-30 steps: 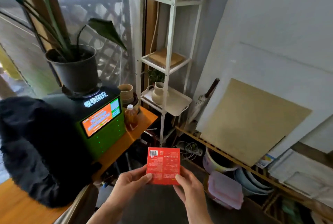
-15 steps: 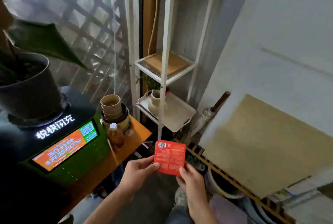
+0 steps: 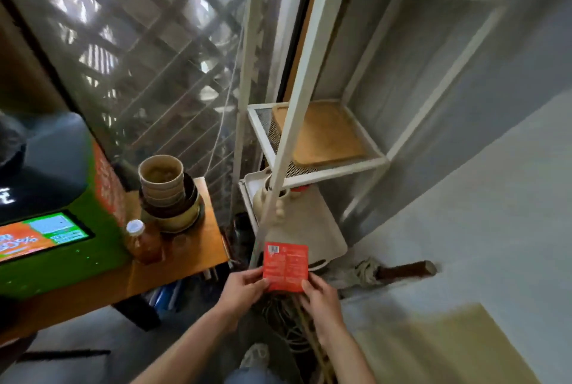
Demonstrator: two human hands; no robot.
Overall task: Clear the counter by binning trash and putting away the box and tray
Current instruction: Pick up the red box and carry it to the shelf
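Note:
I hold a flat red box (image 3: 285,266) upright with both hands, its printed back and barcode facing me. My left hand (image 3: 244,292) pinches its lower left corner and my right hand (image 3: 322,295) its lower right corner. The box hangs in front of the lower white shelf (image 3: 322,239) of a white metal rack (image 3: 305,80). A wooden tray (image 3: 325,133) lies on the mesh shelf above. A cream jug (image 3: 263,198) stands on the lower shelf, partly hidden by the rack's post.
The orange counter (image 3: 185,263) at the left bears stacked paper cups (image 3: 162,179) in bowls, a small brown bottle (image 3: 144,241) and a green screen machine (image 3: 46,247). A folded umbrella (image 3: 393,270) leans on the wall. Cables (image 3: 284,328) lie below my hands. A tan board (image 3: 442,349) is at the lower right.
My view has moved closer to the rack and tilted down. Both hands still hold the red box, now right in front of the lower shelf. The potted plant has left the view.

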